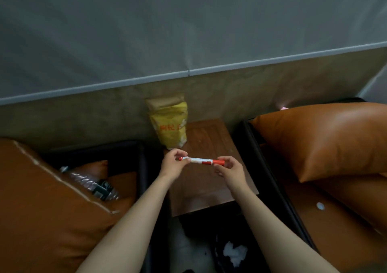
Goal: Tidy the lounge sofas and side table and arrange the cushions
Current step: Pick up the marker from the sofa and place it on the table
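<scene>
White crumpled paper [234,252] lies inside a dark bin [215,251] on the floor, just in front of the near edge of the table [209,191]. Two bare forearms reach forward from the bottom of the view, one on each side of the bin.

Left side: an orange leather cushion [41,209] with a pale seam leans on the left sofa [123,181]. A clear plastic bottle [92,183] lies on its side on the seat, partly hidden behind the cushion's edge, cap end toward the far left.

Right side: the right sofa [335,226] has an orange seat in a dark frame. A small white round object [320,206] rests on the seat; its identity cannot be told. A second orange cushion [326,138] lies across the far part of this seat.

Centre: the table is brown wood and stands between the two sofas. Both hands are over its far half. The left hand [172,164] pinches the left end of a marker [202,161] between thumb and fingertips. The right hand [229,171] pinches the red cap end in the same way. The marker has a white barrel with red ends and is held level, roughly parallel to the table's near edge.

Far left corner of the table: a yellow bag [169,126] with red lettering stands upright, its brown top folded over, against the wall [83,121]. The wall is grey-brown below a pale rail [125,82] and grey above it.
</scene>
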`<control>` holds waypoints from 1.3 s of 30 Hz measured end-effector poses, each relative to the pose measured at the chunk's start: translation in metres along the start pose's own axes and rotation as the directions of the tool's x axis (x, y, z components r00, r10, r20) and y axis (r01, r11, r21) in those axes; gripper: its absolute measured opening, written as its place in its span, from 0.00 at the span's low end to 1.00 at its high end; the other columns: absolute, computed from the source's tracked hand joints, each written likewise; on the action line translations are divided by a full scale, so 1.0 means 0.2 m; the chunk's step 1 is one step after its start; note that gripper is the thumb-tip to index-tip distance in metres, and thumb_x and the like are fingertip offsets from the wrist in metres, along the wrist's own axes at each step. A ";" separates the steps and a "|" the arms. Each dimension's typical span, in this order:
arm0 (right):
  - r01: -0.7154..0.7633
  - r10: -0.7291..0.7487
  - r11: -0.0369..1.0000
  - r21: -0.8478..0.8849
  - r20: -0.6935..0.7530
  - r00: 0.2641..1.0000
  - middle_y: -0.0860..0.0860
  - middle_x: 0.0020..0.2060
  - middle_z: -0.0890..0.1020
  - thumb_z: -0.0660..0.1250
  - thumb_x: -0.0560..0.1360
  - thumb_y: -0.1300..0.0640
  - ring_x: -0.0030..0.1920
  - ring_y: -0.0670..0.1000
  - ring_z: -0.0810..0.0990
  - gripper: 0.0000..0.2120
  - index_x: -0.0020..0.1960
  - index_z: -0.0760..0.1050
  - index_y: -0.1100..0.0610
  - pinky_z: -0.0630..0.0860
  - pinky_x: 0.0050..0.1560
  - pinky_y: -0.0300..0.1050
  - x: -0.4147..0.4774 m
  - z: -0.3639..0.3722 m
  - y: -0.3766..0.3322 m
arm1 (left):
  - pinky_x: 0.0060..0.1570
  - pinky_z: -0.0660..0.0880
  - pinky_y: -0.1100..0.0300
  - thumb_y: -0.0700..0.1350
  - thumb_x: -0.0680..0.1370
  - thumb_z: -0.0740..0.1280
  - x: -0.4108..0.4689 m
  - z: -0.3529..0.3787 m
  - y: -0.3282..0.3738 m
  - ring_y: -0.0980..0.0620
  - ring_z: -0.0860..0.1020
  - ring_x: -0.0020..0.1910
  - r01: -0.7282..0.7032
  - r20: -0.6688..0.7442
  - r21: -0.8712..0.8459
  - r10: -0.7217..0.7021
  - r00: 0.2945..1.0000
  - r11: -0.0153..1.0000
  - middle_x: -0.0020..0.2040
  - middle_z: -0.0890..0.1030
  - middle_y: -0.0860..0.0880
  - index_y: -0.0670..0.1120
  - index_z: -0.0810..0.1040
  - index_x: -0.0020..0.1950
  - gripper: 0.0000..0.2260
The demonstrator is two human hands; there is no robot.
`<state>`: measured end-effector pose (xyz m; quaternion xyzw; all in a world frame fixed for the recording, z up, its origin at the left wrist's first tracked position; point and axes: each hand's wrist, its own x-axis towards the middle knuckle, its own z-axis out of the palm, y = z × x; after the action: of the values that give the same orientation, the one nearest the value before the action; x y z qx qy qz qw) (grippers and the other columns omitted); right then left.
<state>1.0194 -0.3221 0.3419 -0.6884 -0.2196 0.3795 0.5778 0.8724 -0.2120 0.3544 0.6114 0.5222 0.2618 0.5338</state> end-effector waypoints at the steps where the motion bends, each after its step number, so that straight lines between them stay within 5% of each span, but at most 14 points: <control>1: -0.001 0.001 1.000 -0.014 0.006 1.000 0.53 0.33 0.78 0.68 0.72 0.74 0.27 0.39 0.78 0.11 0.51 0.74 0.63 0.75 0.32 0.32 0.00 0.07 0.00 | 0.50 0.77 0.53 0.35 0.73 0.72 0.02 -0.06 -0.02 0.48 0.78 0.48 0.004 -0.008 0.002 -0.004 1.000 1.000 0.45 0.79 0.47 0.43 0.77 0.46 0.07; 12: 0.006 -0.005 0.992 -0.125 0.007 1.000 0.57 0.38 0.81 0.69 0.70 0.73 0.37 0.51 0.79 0.13 0.49 0.77 0.58 0.75 0.37 0.35 0.07 0.28 0.00 | 0.53 0.78 0.50 0.36 0.72 0.74 0.09 -0.23 -0.19 0.45 0.80 0.48 0.058 -0.026 -0.066 -0.059 0.998 0.996 0.43 0.80 0.48 0.48 0.77 0.42 0.09; 18: -0.017 0.013 0.991 -0.131 -0.026 1.000 0.59 0.43 0.82 0.70 0.70 0.72 0.42 0.53 0.81 0.14 0.46 0.77 0.54 0.78 0.46 0.44 0.13 0.29 0.04 | 0.47 0.76 0.62 0.34 0.72 0.73 0.20 -0.23 -0.19 0.50 0.79 0.45 0.064 -0.015 -0.101 -0.066 0.998 0.993 0.43 0.79 0.47 0.42 0.79 0.47 0.08; 23: -0.045 0.036 0.989 -0.140 -0.064 0.997 0.57 0.41 0.81 0.70 0.69 0.72 0.40 0.51 0.80 0.14 0.46 0.77 0.54 0.75 0.41 0.40 0.25 0.28 0.04 | 0.49 0.78 0.58 0.33 0.73 0.72 0.30 -0.17 -0.21 0.48 0.80 0.46 0.108 -0.012 -0.137 -0.111 0.994 0.985 0.46 0.80 0.44 0.42 0.78 0.48 0.08; 30: -0.088 0.078 0.987 -0.138 -0.081 0.994 0.57 0.42 0.81 0.70 0.70 0.71 0.38 0.51 0.79 0.14 0.51 0.77 0.57 0.74 0.38 0.39 0.51 0.28 0.08 | 0.27 0.72 0.70 0.30 0.75 0.68 0.49 -0.07 -0.22 0.59 0.78 0.27 0.196 -0.024 -0.186 -0.204 0.979 0.963 0.37 0.79 0.44 0.38 0.75 0.51 0.08; 39: -0.157 0.150 0.987 -0.027 -0.174 0.973 0.55 0.40 0.79 0.67 0.70 0.75 0.38 0.47 0.77 0.16 0.54 0.76 0.61 0.73 0.41 0.36 0.95 0.22 0.16 | 0.26 0.73 0.72 0.26 0.75 0.65 0.80 0.26 -0.22 0.62 0.76 0.22 0.372 -0.039 -0.272 -0.396 0.917 0.887 0.35 0.77 0.44 0.37 0.73 0.52 0.09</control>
<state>1.0971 -0.1613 0.2579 -0.7450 -0.1226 0.3579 0.5494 0.9538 -0.0904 0.2610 0.4078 0.6185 0.2452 0.6254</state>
